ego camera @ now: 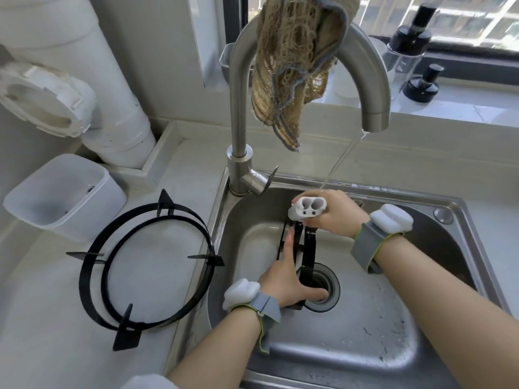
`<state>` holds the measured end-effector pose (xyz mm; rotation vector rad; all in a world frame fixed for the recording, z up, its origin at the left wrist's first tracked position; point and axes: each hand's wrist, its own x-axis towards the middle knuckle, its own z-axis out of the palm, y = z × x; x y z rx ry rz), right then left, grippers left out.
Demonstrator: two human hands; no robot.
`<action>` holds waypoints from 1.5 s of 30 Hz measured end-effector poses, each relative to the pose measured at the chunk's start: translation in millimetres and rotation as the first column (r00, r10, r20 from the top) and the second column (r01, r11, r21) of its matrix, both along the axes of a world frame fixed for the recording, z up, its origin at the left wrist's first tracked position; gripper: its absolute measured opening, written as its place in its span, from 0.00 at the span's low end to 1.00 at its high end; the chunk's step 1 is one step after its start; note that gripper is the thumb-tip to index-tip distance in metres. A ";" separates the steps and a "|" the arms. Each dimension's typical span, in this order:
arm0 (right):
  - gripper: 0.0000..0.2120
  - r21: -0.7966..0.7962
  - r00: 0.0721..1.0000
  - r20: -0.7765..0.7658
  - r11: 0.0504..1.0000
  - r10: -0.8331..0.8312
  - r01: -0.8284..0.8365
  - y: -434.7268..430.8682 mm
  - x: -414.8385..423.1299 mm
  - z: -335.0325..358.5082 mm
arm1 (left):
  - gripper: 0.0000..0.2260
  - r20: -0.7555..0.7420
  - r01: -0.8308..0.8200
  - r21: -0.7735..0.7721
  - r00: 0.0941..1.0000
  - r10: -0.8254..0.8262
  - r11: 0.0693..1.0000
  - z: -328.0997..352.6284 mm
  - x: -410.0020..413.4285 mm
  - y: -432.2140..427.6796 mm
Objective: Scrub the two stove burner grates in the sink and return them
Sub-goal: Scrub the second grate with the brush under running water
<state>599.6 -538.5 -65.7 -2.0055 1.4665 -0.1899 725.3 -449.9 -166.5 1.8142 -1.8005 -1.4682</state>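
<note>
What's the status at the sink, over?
Left hand holds grate on edge in sink; right hand grips white brush handle above it. Tap running. Second grate on counter. Nothing blocking.

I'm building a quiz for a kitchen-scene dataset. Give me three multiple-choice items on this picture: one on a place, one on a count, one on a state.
1. Where does the spare grate lie? A. on the stove B. on the counter left of the sink C. on the windowsill
2. How many prongs does it show? A. three B. four C. six
3. The tap is: A. running B. off C. capped
Answers: 1 B, it lies flat on the counter beside the sink; 2 B, one prong per side; 3 A, a stream falls toward the right hand gripping the brush, while the left hand holds the upright grate.
</note>
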 end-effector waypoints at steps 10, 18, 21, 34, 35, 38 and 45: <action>0.07 0.059 0.815 0.350 0.879 -0.461 0.472 3.6 -19.3 -14.5 | 0.59 -0.037 0.000 -0.015 0.999 -0.001 1.000 -1.1 6.3 -1.7; 0.07 0.144 0.475 0.477 0.598 -0.740 0.788 55.2 -18.5 -60.3 | 0.59 -0.043 -0.012 0.003 0.999 0.012 1.000 -4.3 6.8 4.2; 0.08 0.209 0.445 0.489 0.597 -0.750 0.775 60.7 -15.3 -64.8 | 0.59 -0.060 -0.024 0.005 0.998 0.024 1.000 -4.4 5.4 3.2; 0.09 0.127 0.576 0.380 0.658 -0.724 0.743 67.3 -18.8 -67.9 | 0.59 -0.049 -0.010 -0.013 0.999 0.009 1.000 -4.2 5.1 1.9; 0.10 0.121 0.585 0.382 0.666 -0.715 0.736 65.6 -21.1 -66.9 | 0.59 -0.055 -0.009 -0.015 0.998 0.008 1.000 -4.6 5.2 1.8; 0.12 0.059 0.596 0.456 0.691 -0.660 0.720 52.4 -27.3 -53.6 | 0.59 -0.040 -0.010 -0.023 0.999 0.009 1.000 -5.9 6.3 5.9; 0.07 -0.063 0.889 0.286 0.918 -0.358 0.390 17.2 -13.1 -20.9 | 0.59 -0.016 0.008 -0.026 1.000 -0.009 1.000 -6.7 5.5 7.5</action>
